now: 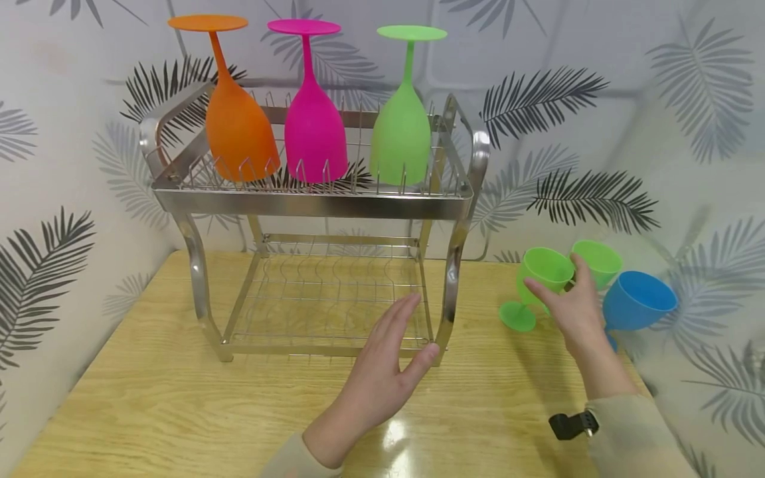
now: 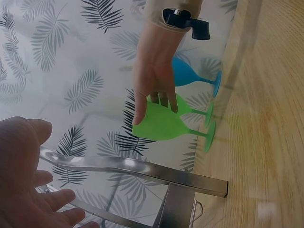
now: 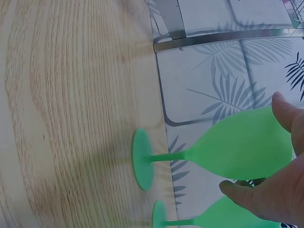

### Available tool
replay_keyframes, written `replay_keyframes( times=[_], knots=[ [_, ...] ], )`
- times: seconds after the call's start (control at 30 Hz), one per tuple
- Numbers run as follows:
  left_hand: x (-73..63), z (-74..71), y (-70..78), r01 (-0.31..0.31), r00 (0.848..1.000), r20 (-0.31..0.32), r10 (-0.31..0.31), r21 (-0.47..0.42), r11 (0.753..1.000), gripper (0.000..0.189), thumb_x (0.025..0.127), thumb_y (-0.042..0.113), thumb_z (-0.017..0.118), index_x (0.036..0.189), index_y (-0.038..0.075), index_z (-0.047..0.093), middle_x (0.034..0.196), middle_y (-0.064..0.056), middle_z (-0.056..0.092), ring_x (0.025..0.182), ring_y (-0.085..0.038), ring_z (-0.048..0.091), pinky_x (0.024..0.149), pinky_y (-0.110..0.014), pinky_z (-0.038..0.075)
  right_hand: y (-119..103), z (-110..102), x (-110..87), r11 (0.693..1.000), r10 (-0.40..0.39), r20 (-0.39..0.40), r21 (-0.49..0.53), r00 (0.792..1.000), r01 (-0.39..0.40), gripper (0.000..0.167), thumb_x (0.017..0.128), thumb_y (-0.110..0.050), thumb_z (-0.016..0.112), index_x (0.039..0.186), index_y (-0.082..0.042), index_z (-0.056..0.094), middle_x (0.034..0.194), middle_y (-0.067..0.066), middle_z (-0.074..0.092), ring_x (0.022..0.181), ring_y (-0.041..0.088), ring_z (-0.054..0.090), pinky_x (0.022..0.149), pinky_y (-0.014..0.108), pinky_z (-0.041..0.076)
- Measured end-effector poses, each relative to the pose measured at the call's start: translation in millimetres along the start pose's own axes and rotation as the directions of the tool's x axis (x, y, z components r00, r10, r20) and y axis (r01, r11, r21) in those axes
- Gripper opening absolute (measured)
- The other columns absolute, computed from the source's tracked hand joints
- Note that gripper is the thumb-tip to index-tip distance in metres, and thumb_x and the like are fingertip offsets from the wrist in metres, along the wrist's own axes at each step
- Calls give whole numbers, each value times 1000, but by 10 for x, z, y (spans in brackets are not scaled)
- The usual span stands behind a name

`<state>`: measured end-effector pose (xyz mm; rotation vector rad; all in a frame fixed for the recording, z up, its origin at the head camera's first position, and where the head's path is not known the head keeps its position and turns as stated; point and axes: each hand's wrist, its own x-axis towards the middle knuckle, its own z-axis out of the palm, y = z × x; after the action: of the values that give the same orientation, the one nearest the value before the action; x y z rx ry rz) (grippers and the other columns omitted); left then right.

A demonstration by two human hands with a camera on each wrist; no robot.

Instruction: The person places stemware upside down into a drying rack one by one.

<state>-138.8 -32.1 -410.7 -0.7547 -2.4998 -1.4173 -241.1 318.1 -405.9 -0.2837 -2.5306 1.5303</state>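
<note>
Apparently for steadiness, the nearer green goblet [image 1: 542, 264], standing at frame right on the worktop [image 1: 149, 405], is clasped round its bowl by the right hand [image 1: 576, 309]; lower centre, the left hand [image 1: 381, 385] is spread wide, unloaded.

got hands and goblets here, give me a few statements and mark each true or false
1. The orange goblet is upside down on the rack. True.
2. The right hand is around the blue goblet. False: it is around the green goblet on the table that is nearest the rack.
3. The left hand holds nothing. True.
4. The pink goblet is on the rack's lower tier. False: it is on the upper tier.
5. The blue goblet is upright. True.
</note>
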Motion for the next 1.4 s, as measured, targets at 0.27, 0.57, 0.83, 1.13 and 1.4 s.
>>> replay_keyframes(
  times=[0.27,0.57,0.83,1.13,1.4],
  knots=[
    [21,23,-16,26,999,20,-26,-17,1000,76,115,48,57,176,14,26,181,-6,26,166,-32,23,130,-64,27,-20,23,34,1000,17,1,21,1000,-17,117,104,-49,77,178,-19,-8,182,20,-11,165,52,3,130,71,21],
    [35,50,-23,59,998,34,-57,-63,996,76,114,47,58,176,16,27,180,-7,28,165,-33,26,129,-66,28,-34,30,47,999,46,-9,20,999,-46,117,102,-50,78,178,-19,-4,183,18,-4,166,49,4,131,70,19],
    [35,46,-37,60,998,28,-58,-74,995,74,114,46,59,176,18,28,179,-8,31,165,-34,28,128,-66,30,-63,-13,-54,997,77,-21,1,997,-77,119,99,-60,78,179,-23,-1,184,17,-2,166,51,6,127,75,22],
    [14,43,-55,64,998,27,-62,-82,995,75,114,48,58,176,17,28,179,-8,30,165,-34,27,128,-67,29,-130,-38,-191,998,65,-22,12,998,-64,117,99,-61,77,179,-23,1,183,18,0,165,51,9,126,76,25],
    [2,44,-65,56,998,19,-55,-98,994,74,114,44,60,175,17,28,179,-8,31,164,-35,28,128,-68,30,-243,-57,-331,997,49,-25,54,999,-47,113,100,-59,76,179,-23,4,184,16,0,165,49,10,126,75,27]
  ],
)
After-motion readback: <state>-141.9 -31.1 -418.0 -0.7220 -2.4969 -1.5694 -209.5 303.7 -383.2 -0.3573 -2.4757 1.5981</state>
